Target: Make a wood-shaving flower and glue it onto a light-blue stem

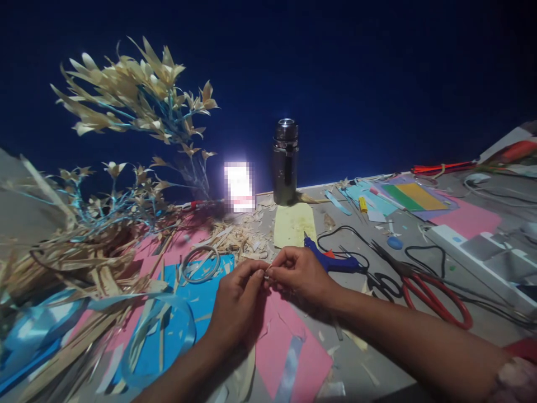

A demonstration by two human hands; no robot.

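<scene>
My left hand (241,294) and my right hand (302,274) meet at the middle of the table, fingertips pinched together. Between them is a thin, pale sliver (269,268), too small to name for certain. Both hands hover over a pink sheet (289,347). Just beyond my right hand lies a blue glue gun (331,261) with an orange trigger, its nozzle over a pale yellow pad (289,218). A coil of wire (201,264) rests on a blue sheet (191,291) left of my left hand.
Dried husk flowers on blue stems (138,106) rise at the back left. A dark flask (286,165) stands at the back. Red-handled scissors (436,296), black scissors (384,285) and cords lie right. Light blue ribbon (184,313) and husk strips (104,280) cover the left.
</scene>
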